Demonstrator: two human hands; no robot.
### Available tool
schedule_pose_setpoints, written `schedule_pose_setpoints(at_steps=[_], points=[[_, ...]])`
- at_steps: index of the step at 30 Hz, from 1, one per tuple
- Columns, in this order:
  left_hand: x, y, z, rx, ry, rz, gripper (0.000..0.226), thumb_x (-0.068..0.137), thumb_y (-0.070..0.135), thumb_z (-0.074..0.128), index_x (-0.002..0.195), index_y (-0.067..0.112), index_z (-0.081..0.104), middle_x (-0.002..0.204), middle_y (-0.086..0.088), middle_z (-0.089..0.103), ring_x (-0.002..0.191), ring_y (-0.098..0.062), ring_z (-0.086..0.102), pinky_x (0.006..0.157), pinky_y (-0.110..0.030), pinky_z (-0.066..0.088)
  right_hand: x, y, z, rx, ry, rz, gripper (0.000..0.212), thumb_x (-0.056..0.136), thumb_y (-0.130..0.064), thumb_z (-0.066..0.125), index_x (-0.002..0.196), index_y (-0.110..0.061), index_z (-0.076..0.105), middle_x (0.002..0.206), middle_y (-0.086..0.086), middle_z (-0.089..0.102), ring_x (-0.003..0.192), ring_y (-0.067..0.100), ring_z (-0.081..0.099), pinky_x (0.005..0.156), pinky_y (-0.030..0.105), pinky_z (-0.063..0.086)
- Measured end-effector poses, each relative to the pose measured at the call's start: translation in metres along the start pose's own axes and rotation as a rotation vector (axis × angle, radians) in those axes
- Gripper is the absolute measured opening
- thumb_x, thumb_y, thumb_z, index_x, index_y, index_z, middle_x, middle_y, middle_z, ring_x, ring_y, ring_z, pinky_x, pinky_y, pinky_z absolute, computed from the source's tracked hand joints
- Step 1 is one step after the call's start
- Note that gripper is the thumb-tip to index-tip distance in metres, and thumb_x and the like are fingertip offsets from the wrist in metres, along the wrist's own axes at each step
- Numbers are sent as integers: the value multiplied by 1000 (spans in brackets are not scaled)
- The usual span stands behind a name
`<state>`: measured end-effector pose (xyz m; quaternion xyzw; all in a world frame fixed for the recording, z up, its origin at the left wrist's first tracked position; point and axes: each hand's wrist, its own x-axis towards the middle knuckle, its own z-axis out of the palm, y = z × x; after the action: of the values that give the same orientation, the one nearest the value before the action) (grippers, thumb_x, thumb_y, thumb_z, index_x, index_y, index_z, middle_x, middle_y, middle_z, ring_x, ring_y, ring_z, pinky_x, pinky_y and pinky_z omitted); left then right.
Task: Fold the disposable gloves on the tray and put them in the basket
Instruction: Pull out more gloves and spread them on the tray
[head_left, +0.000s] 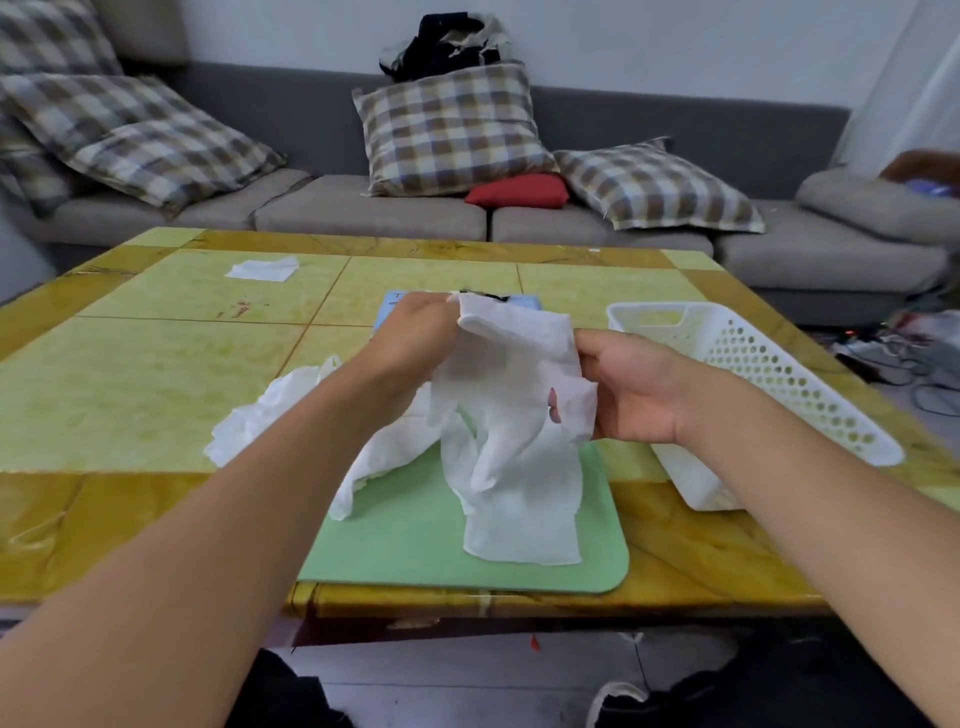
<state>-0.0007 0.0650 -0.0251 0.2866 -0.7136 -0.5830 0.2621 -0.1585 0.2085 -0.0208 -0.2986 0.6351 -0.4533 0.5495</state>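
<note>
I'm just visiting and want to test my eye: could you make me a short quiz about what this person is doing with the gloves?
1. True or false: the white basket stands on the green tray.
2. Which hands hold the lifted glove? A) left only B) right only C) both
3. What lies far back on the table, to the left?

Key:
1. False; it stands beside the tray.
2. C; left hand and right hand.
3. A small white sheet.
</note>
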Motion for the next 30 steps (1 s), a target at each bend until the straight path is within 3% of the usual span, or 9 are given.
schedule_pose_setpoints(at_steps=[4,6,8,11,14,19,24,28,30], points=[[12,-7,11,-60,-2,-210,39,81,43,61,112,22,72,114,-5,75,107,-28,70,100,-51,53,-3,8,-12,-190,3,-177,77,80,-80,54,126,-21,69,109,6,73,96,24,69,89,39,55],[9,-1,21,-73,-49,-188,41,84,44,60,113,18,72,110,-4,76,107,-26,71,101,-49,53,-3,11,-15,-166,-83,-336,90,64,-71,80,139,-27,59,128,6,66,114,23,66,99,38,54],[8,1,25,-73,-54,-169,40,88,48,58,112,19,74,106,-1,77,103,-22,72,98,-45,55,-1,13,-12,-239,-59,-461,98,62,-36,95,147,-27,47,137,7,59,120,21,64,102,40,54],[4,7,28,-42,-38,-145,36,88,49,62,100,18,76,98,0,79,98,-22,74,93,-43,57,2,10,-2,-397,178,-610,82,73,-4,89,142,-27,50,124,8,66,110,26,67,99,44,55],[-2,12,27,46,-35,-110,37,85,51,71,92,15,77,89,-2,79,86,-22,75,81,-37,59,4,8,-2,-395,233,-692,44,82,-9,83,123,-16,68,113,7,74,106,28,67,101,44,52],[-10,15,22,128,-54,-85,37,87,50,72,89,13,77,82,-3,78,72,-17,74,67,-30,57,3,9,2,-387,290,-659,19,93,-11,72,111,-5,72,104,9,76,91,29,72,86,39,59],[-2,5,18,143,107,-142,53,78,53,79,90,1,73,80,1,73,71,-19,67,67,-30,53,0,4,10,-72,300,-523,29,104,-14,55,108,9,70,101,23,74,84,34,69,73,36,59],[-3,-1,27,362,459,242,42,78,47,81,106,20,66,101,12,67,94,-6,62,84,-25,50,-6,-6,17,464,181,-344,33,105,-17,50,124,3,66,109,16,72,90,25,70,81,35,59],[-10,6,31,208,288,358,45,79,53,76,110,22,69,106,11,71,101,-3,65,91,-27,53,-7,-9,20,520,148,-326,39,104,-20,48,133,2,61,119,18,69,101,27,66,94,38,55]])
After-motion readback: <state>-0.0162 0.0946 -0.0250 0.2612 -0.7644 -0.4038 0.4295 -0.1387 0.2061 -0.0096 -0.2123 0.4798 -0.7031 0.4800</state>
